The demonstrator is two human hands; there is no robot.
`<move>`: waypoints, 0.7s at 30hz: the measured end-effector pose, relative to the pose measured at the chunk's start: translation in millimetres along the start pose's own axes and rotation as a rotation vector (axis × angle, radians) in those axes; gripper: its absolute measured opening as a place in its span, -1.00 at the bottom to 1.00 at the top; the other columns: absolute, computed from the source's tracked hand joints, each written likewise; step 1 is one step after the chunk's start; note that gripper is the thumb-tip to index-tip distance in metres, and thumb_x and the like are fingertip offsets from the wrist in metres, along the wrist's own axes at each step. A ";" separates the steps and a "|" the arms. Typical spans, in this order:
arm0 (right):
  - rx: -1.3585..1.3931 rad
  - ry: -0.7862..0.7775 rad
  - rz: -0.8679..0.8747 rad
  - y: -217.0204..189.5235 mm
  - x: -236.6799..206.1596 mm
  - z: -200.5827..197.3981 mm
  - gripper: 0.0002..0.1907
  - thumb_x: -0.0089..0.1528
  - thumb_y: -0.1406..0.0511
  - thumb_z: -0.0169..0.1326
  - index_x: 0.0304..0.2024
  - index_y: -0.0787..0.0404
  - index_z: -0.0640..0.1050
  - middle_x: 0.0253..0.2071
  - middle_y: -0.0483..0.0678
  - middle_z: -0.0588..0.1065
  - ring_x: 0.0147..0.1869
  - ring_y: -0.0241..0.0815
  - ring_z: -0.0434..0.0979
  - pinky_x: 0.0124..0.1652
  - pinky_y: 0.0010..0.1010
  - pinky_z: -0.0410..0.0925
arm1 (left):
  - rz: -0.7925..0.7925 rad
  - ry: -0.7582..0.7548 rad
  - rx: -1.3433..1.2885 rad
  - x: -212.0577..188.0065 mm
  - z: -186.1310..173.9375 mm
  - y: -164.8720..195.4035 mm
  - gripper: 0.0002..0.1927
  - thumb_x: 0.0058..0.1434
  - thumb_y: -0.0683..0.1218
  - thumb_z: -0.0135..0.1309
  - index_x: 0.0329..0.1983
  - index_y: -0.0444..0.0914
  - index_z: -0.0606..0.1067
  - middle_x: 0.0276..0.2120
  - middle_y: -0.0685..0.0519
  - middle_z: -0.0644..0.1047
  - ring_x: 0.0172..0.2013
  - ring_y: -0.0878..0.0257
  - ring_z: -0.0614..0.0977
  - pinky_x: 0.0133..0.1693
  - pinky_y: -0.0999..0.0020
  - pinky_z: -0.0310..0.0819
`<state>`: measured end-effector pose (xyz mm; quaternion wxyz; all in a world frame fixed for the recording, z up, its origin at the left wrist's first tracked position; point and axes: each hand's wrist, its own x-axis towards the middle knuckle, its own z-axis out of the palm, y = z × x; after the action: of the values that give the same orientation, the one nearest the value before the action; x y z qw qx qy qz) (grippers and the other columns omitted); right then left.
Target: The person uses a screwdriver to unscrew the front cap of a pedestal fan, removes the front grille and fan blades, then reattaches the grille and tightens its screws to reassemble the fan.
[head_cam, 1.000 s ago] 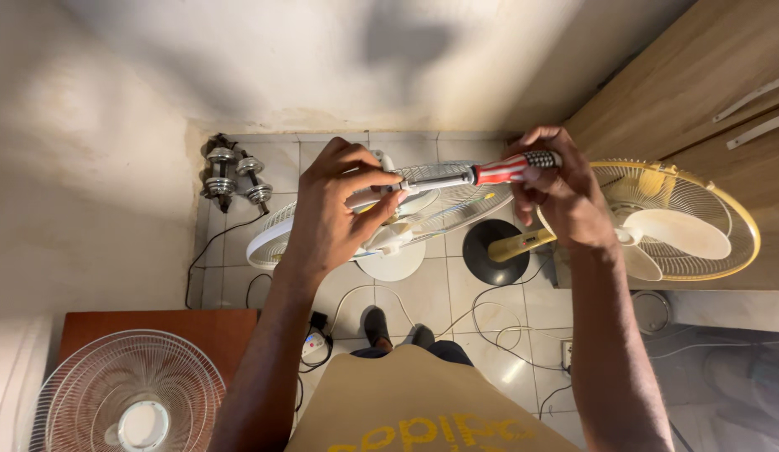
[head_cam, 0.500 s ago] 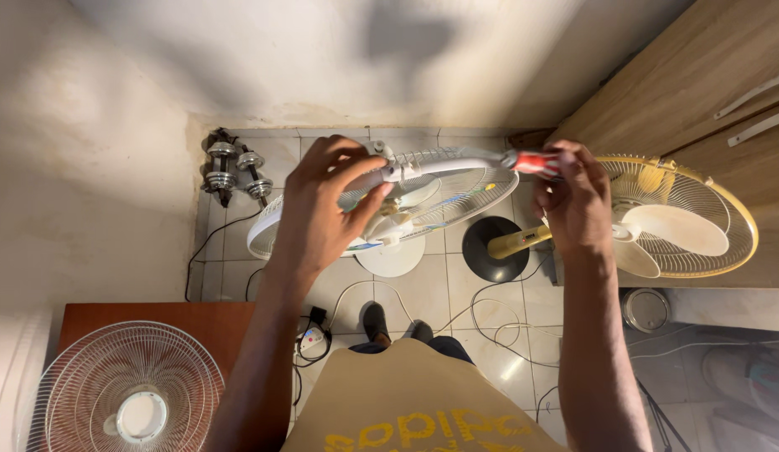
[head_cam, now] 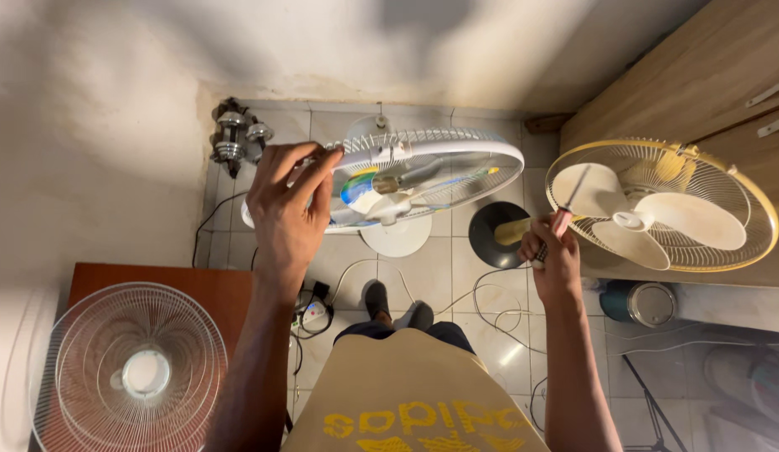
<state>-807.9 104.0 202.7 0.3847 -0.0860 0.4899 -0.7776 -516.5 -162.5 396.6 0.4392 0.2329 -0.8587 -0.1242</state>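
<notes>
A white pedestal fan [head_cam: 423,172] stands in front of me, its grille tilted flat and its coloured blades showing. My left hand [head_cam: 287,213] grips the left rim of that grille. My right hand [head_cam: 550,255] is lower and to the right, closed around a red-handled screwdriver [head_cam: 563,213] whose shaft points up. The white fan's round base [head_cam: 396,236] rests on the tiled floor.
A second fan [head_cam: 661,209] with a yellow grille and cream blades stands at the right on a black base [head_cam: 494,234]. A loose white fan grille [head_cam: 125,372] lies on a brown table at lower left. Dumbbells [head_cam: 237,138], cables, a power strip [head_cam: 312,314] and a tin [head_cam: 645,303] sit on the floor.
My right hand has pulled the screwdriver away from the white fan's rim, down and to the right. My left hand stays on the grille's left edge.
</notes>
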 end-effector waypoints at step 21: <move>-0.148 0.021 -0.033 117.5 108.8 -2.0 -0.69 0.24 0.34 0.28 0.01 0.29 0.58 -0.31 -0.06 0.54 -0.51 -0.31 0.42 -0.43 -0.42 0.40 | -0.996 0.001 -0.343 -241.7 107.5 -176.5 -0.57 0.19 -0.12 0.23 0.09 -0.35 0.44 -0.02 -0.18 0.55 0.00 0.01 0.64 -0.03 0.18 0.60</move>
<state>-823.5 4.9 77.9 0.3593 -0.1142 0.5485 -0.7463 -430.3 -190.3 91.8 0.3591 0.5378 -0.6111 -0.4565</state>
